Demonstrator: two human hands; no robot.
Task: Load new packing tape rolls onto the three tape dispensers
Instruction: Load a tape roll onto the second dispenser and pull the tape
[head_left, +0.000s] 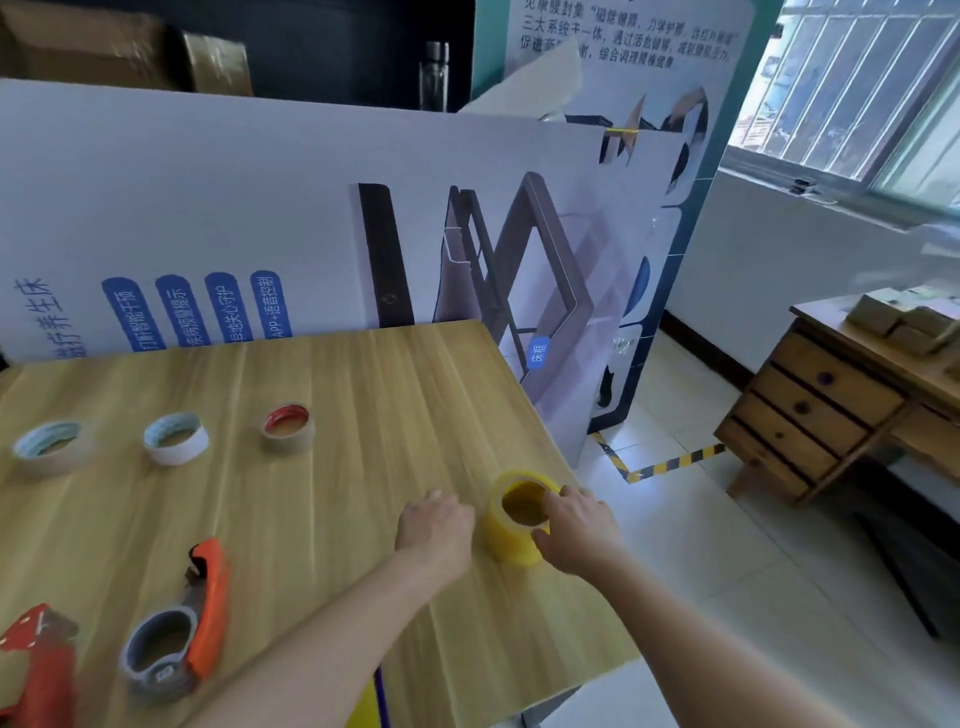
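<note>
The wide yellow roll of packing tape (511, 538) stands on its flat side close to the right-hand edge of the pale wood-grain tabletop (363, 405). The right hand (576, 530) has its grip on it, fingertips hooked over the rim into the hollow core and the thumb low against the outer wall. The left hand (434, 527) lies just beside the roll, its grip released: fingers loosely bent, grasping nothing.

The main risk is that edge. A hold by the rim alone looks shallow, and glossy tape is likely slick; if the roll tips or slips on lifting, it could roll off onto the tiled floor.

The orange plastic tape dispenser (208, 597), lying at the near left, seems to carry a grey, nearly spent core (156, 654), so fitting the new roll before clearing it would probably jam. A red tape dispenser (36, 670) lies at the corner, and its toothed blade could nick a careless finger.
</note>
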